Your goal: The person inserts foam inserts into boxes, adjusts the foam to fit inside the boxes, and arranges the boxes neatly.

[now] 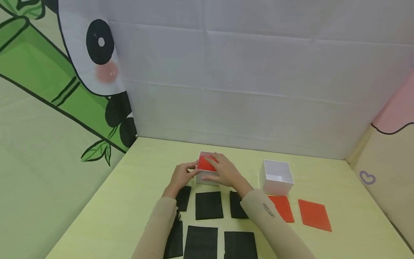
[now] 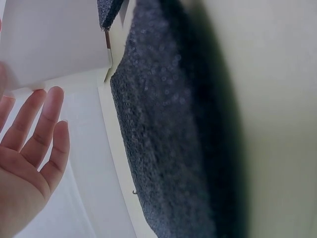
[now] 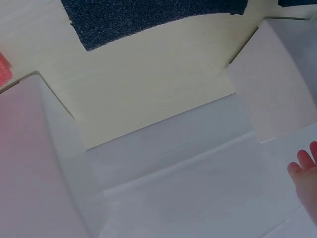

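Note:
A white box [image 1: 207, 180] stands near the back of the table, with a red foam square [image 1: 204, 164] lying inside its rim. My left hand [image 1: 181, 177] touches the box's left side, its thumb near the front rim; in the left wrist view its fingers are nearly straight against the box wall [image 2: 54, 39]. From the right, my right hand [image 1: 226, 171] reaches over the box with fingertips on the red foam and thumb by the front wall. Only a few of its fingertips show in the right wrist view, so its contact is partly hidden.
A second white box [image 1: 277, 187] stands to the right. Two more red foam squares [image 1: 314, 214] lie in front of it, one partly behind my right sleeve. Several black foam squares [image 1: 208, 205] lie in rows between my forearms. A white backdrop [image 1: 242, 90] rises behind the table.

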Available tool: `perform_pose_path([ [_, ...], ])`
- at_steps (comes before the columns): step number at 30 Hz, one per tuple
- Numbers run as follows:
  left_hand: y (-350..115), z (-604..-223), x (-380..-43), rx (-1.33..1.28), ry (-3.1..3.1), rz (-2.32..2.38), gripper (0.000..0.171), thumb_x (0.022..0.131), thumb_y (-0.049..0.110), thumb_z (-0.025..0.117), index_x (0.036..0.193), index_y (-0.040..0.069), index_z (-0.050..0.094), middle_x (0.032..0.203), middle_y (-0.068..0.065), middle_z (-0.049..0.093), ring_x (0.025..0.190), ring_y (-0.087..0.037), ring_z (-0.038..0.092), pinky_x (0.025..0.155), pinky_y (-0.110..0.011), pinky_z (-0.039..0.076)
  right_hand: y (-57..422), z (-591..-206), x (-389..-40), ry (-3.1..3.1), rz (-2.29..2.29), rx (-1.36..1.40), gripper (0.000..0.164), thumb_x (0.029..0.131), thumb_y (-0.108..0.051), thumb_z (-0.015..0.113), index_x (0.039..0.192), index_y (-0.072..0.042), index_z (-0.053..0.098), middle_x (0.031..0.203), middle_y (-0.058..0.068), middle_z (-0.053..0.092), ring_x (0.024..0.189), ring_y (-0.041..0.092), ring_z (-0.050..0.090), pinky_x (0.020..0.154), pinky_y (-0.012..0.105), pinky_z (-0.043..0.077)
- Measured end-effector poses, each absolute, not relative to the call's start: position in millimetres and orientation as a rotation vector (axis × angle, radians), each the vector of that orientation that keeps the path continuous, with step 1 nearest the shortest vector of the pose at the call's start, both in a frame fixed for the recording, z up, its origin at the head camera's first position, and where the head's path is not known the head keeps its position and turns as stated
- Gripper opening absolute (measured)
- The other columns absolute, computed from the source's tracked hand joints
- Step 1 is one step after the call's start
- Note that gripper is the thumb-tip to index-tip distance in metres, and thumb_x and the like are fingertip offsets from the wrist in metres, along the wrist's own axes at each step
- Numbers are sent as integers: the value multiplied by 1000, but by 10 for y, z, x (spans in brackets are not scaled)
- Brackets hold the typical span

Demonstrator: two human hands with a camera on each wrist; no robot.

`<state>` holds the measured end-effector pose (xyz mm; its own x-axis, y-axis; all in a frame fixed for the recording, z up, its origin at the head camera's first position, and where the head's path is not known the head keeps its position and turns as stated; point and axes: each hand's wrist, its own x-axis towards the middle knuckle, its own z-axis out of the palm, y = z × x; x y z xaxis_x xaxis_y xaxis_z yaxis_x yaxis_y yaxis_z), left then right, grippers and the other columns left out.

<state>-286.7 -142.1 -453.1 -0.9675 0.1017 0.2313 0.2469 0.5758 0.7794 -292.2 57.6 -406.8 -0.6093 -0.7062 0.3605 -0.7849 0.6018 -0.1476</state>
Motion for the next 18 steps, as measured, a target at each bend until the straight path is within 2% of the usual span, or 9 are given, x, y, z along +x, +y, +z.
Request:
perform_pose_path([
  [8,-1404,-4529,-2861,-231,-2675,-1366,47,78,28,69,122,16,58,107,-11,62,63,-18,61,57,-25,48,711,-4054,-2818,-2630,439,1123,69,78,-50,61,130,-7,47,133,13,40,123,31,33,98,47,27],
  [13,-1399,-4522,-2850,-216,-2673,-1386,47,78,28,69,122,16,57,108,-11,62,64,-21,60,56,-25,47,816,-4054,-2766,-2602,478,1105,70,77,-48,63,130,-6,47,132,16,41,124,32,31,98,49,26],
  [18,-1402,-4513,-2837,-212,-2672,-1389,47,78,27,69,122,16,57,107,-12,62,63,-20,60,55,-25,47,915,-4066,-2721,-2561,480,1123,69,76,-45,66,128,-4,48,131,19,42,124,34,31,97,50,27],
])
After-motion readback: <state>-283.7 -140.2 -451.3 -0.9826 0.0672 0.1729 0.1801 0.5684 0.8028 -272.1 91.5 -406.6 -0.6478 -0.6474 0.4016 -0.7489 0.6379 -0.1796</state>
